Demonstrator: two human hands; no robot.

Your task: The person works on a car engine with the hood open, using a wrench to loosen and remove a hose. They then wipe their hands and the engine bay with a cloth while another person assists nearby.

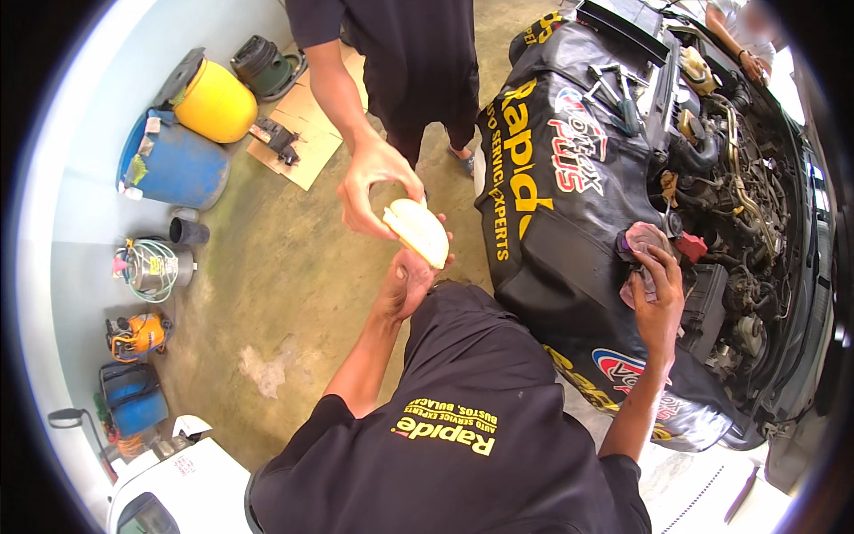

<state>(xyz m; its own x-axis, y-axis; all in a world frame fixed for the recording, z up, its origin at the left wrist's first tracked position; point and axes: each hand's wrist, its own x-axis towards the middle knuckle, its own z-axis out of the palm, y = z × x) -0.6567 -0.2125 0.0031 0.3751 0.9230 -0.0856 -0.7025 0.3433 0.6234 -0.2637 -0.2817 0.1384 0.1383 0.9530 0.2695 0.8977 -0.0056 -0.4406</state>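
Note:
My left hand is curled at the lower end of a pale yellow, half-round piece, possibly a bread bun. Its fingertips show along the piece's right side; the rest of the fingers are hidden behind it. The hand of a person facing me grips the upper end of the same piece between thumb and fingers. Off to the right, my right hand is closed on a crumpled pinkish rag at the edge of the open engine bay.
A black cover drapes the car's fender, with metal tools on it. Another person stands beyond the engine. Along the left wall are a yellow drum, a blue drum and an orange machine. Cardboard lies on the floor.

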